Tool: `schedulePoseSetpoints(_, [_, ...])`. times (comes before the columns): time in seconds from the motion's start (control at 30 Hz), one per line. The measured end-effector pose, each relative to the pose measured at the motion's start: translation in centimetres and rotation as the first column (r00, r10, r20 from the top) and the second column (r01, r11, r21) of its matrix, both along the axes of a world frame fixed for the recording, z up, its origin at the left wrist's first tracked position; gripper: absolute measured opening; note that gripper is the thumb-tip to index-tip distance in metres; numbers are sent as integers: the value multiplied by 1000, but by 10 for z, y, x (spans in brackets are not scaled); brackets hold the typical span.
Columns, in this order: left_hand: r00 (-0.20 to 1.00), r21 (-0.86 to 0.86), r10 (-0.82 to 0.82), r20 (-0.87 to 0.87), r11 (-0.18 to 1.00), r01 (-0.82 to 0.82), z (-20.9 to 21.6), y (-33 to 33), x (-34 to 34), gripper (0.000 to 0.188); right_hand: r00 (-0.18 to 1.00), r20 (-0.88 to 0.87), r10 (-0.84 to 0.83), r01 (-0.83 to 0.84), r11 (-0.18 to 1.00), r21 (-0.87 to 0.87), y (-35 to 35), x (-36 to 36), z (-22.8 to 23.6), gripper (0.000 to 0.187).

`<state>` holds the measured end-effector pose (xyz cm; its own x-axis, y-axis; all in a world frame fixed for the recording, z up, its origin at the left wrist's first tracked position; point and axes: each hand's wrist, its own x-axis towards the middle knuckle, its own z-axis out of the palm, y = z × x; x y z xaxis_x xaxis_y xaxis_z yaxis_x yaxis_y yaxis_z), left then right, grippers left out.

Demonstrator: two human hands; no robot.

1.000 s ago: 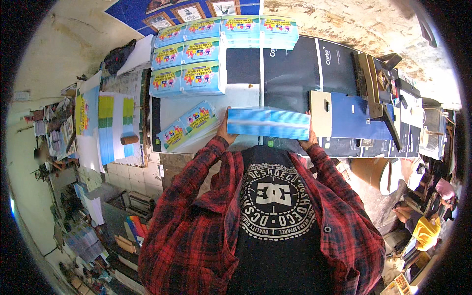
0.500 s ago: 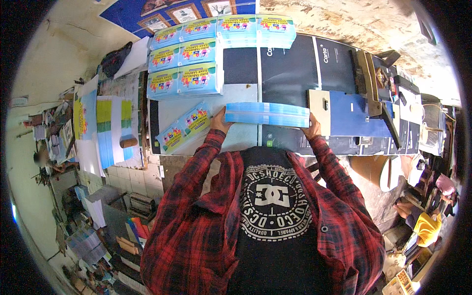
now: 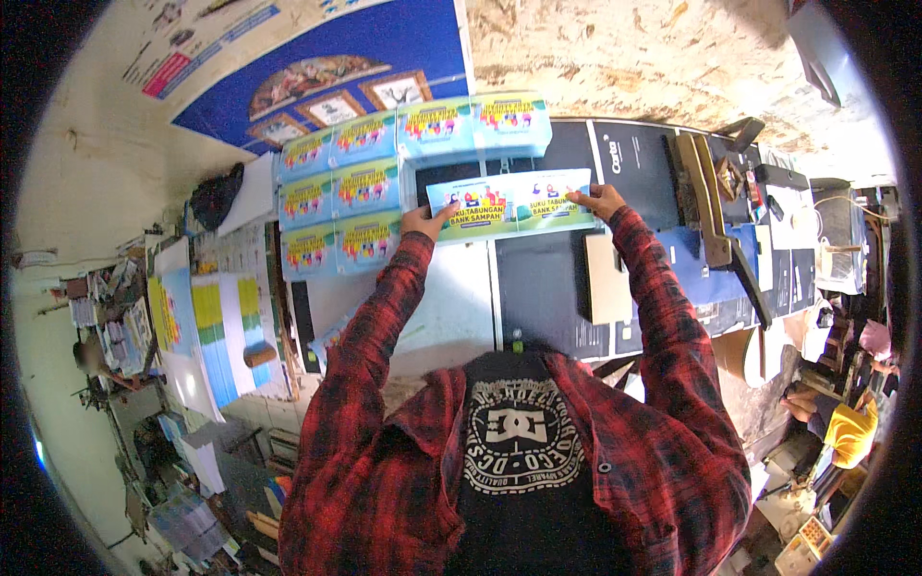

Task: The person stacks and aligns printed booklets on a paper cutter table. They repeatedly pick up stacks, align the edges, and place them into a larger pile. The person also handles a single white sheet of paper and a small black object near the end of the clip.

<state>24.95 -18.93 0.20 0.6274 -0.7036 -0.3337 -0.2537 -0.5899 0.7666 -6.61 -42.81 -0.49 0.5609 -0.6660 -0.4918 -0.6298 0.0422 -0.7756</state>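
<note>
Between my two hands is a long stack of printed booklets (image 3: pixel 509 223) with a colourful pattern on a pale blue, yellow and green cover. My left hand (image 3: pixel 425 223) grips its left end, thumb on top, and my right hand (image 3: pixel 602 201) closes on the right end the same way. The covers face up, and the stack is held over the far part of the table. Just left of and beyond it stand several piles of matching booklets (image 3: pixel 365 182) in an L shape. Another booklet (image 3: pixel 331 338) lies at the near left, mostly hidden by my left sleeve.
Right of my hands are a beige board (image 3: pixel 609 278), a blue sheet (image 3: pixel 663 248) and a wooden bar frame (image 3: pixel 706 202). Printed sheets with a brown block (image 3: pixel 257 356) lie on the left table. A person in a yellow shirt (image 3: pixel 851 434) sits at the far right.
Both hands have moved away from my body with the stack, beyond the table's middle. The stack has tipped from showing its page edges to showing its covers. My head view has shifted.
</note>
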Motion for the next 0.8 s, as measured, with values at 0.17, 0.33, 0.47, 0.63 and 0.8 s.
schedulePoseSetpoints(0.17, [1000, 220, 25, -18, 975, -20, -34, -42, 26, 57, 999, -53, 1, 3, 997, 79, -42, 26, -35, 62])
schedulePoseSetpoints(0.33, [947, -13, 84, -311, 996, -92, -45, -69, 32, 51, 989, -146, -8, 31, 988, 152, -58, 36, -55, 66])
schedulePoseSetpoints(0.47, [917, -24, 141, -374, 987, -162, -61, -87, 34, 54, 994, -94, -57, 81, 958, 274, -60, 36, -55, 65])
schedulePoseSetpoints(0.63, [990, 164, 130, -60, 979, -119, -81, -84, 39, 73, 993, 22, -120, 108, 948, 301, -58, 40, -65, 59])
schedulePoseSetpoints(0.8, [874, -510, 428, 230, 818, -266, -39, -52, -38, 72, 991, -92, -95, 110, 979, 172, -50, 38, -73, 61])
